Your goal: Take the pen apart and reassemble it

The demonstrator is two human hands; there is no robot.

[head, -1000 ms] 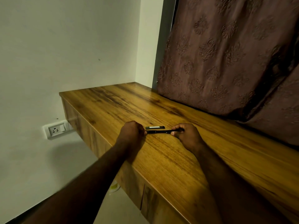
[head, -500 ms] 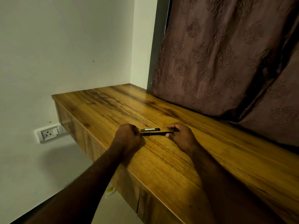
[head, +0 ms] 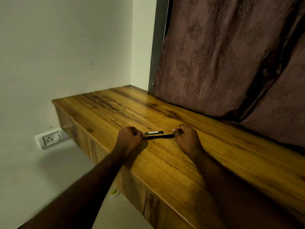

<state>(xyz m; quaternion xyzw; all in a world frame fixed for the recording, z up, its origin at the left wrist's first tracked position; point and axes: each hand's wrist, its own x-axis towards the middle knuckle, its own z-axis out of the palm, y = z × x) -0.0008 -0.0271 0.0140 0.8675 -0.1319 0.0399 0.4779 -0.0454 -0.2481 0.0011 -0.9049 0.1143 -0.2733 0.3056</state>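
Observation:
A thin black pen [head: 158, 137] lies level just above the wooden desk [head: 165, 162], held at both ends. My left hand [head: 129, 139] is closed on its left end and my right hand [head: 185, 138] pinches its right end. Just behind the pen, a short black pen part with a pale label [head: 154, 132] rests flat on the desk. The pen's tips are hidden inside my fingers.
A brown patterned curtain [head: 222, 63] hangs over the back right of the desk. A white wall socket [head: 49, 138] sits low on the left wall. The desk's front edge runs diagonally below my forearms, with cabinet doors [head: 158, 212] beneath.
My hands and the pen stay in the same grip. The camera has shifted slightly, and my hands look a little further apart along the pen.

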